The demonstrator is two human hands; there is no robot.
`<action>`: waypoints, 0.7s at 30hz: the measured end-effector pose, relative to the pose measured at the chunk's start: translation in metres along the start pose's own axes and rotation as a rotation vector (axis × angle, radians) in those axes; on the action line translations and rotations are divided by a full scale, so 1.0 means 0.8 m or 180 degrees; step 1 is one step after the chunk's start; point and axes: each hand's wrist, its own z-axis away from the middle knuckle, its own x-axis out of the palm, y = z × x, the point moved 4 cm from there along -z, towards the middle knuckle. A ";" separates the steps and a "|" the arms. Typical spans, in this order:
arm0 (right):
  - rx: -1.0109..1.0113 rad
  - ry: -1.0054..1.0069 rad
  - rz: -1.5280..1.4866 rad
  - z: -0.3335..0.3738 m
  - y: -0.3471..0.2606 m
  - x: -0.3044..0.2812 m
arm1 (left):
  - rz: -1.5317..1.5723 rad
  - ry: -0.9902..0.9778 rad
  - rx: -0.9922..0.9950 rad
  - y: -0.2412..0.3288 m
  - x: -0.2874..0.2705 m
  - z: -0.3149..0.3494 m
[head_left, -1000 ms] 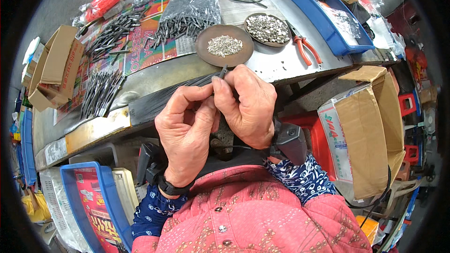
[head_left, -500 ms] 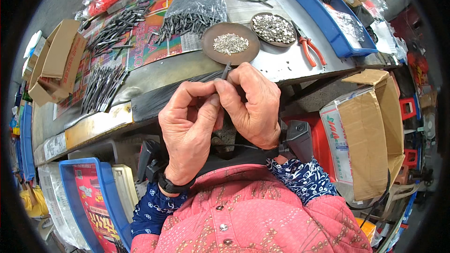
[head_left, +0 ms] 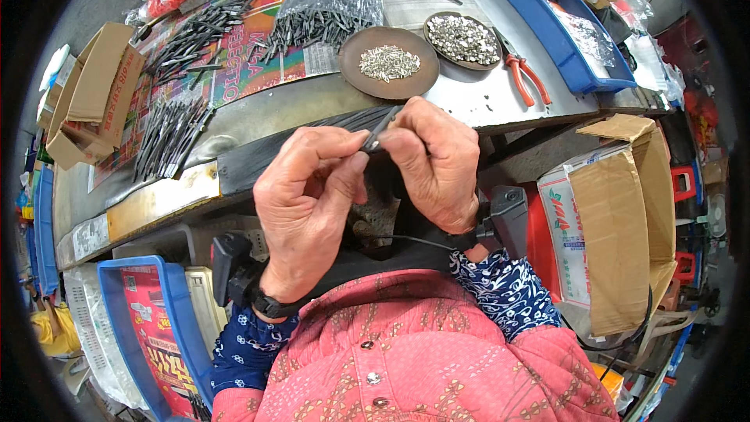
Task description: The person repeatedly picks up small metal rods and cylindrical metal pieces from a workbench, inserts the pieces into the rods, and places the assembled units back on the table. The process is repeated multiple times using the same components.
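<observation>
Near the table's front edge, my left hand (head_left: 311,191) pinches a short, thin dark strip (head_left: 380,128) between thumb and forefinger. My right hand (head_left: 439,168) has its thumb and forefinger closed on the upper part of the same strip. A tiny shiny metal piece (head_left: 375,144) shows at the strip between the fingertips. Just beyond the hands is a round brown plate (head_left: 359,82) with small silvery metal pieces (head_left: 389,62). Beneath and behind my fingers, a bundle of long black strips (head_left: 258,158) lies along the table edge.
A second dish (head_left: 462,41) of whitish bits and red-handled pliers (head_left: 525,78) lie right of the plate. Bundled dark strips (head_left: 173,137), a bag of strips (head_left: 328,8) and a cardboard box (head_left: 98,101) are on the left. A blue tray (head_left: 547,27) stands far right; an open carton (head_left: 617,227) is beside me.
My hands have moved slightly apart, the left to the left and the right to the right. The small metal piece now shows between the fingertips.
</observation>
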 end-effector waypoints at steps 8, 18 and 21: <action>0.0532 0.0308 -0.0089 0.001 0.040 -0.004 | -0.2821 -0.0102 0.0951 0.015 -0.045 -0.010; 0.1311 0.0566 -0.1096 0.003 0.070 -0.003 | -0.3079 -0.0711 0.1486 -0.032 0.008 -0.036; 0.1224 0.0547 -0.1095 0.001 0.070 -0.004 | -0.2921 -0.0789 0.1631 -0.048 0.042 -0.057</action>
